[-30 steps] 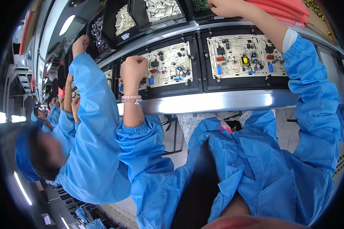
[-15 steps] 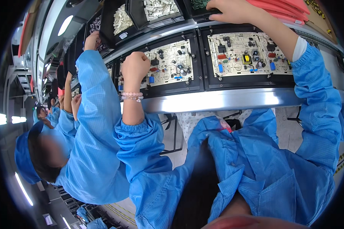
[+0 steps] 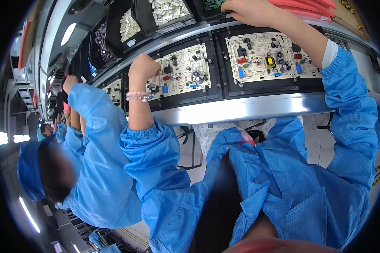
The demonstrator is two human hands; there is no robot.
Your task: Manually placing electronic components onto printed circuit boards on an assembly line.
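Note:
My left hand (image 3: 143, 68), a beaded bracelet on its wrist, is closed over the left part of a cream circuit board (image 3: 179, 69). Its curled fingers face the board, and whatever they hold is hidden. At the top edge my right hand (image 3: 251, 12) reaches to a bin of small green parts (image 3: 213, 4). Its fingers are bent and slightly apart at the bin, with nothing visible between them; part of the hand is cut off by the picture's edge. Below my right forearm lies a second circuit board (image 3: 261, 63) carrying blue, red, black and yellow components.
Both boards sit in black frames along a metal rail (image 3: 240, 110). Bins of white pieces (image 3: 169, 10), cream pieces (image 3: 129, 26) and purplish parts (image 3: 102, 42) line the far side. Red-pink trays (image 3: 306, 8) are stacked far right. A co-worker in blue (image 3: 101, 168) works close at my left.
My left hand has moved slightly left over the board. The right hand has shifted a little left at the green bin. The co-worker's arm has drawn back from the purplish parts.

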